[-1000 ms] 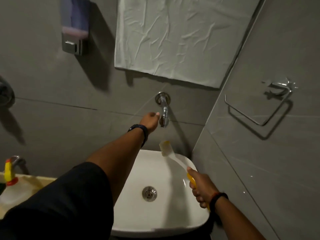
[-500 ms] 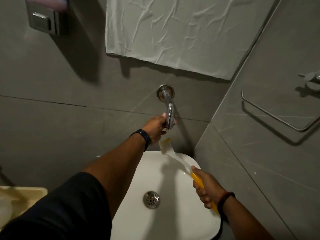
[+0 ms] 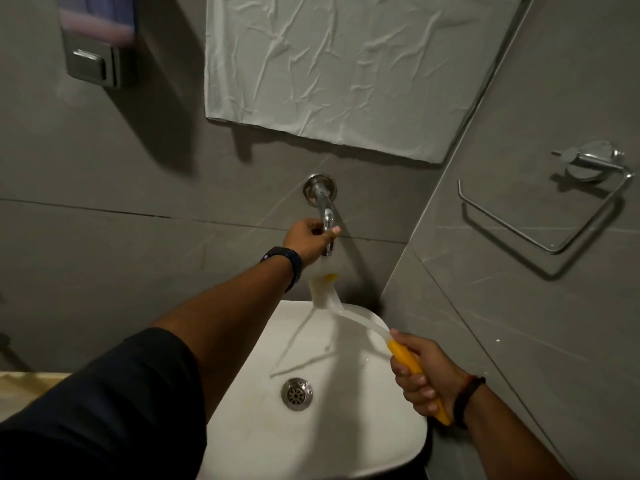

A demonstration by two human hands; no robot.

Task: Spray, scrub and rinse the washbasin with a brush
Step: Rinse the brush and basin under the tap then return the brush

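Observation:
A white washbasin with a metal drain sits in the corner below a chrome wall tap. My left hand is closed around the tap's lower end. My right hand grips the yellow handle of a brush with a white neck. The brush head is held up just under the tap's spout, where water runs over it and streams down into the basin.
A crinkled white sheet hangs on the wall above the tap. A wall dispenser is at the upper left, a chrome towel ring on the right wall. A beige surface lies at the left edge.
My left hand reached the tap and closed on it. Water now flows over the brush head, which my right hand raised closer under the spout. The camera shifted.

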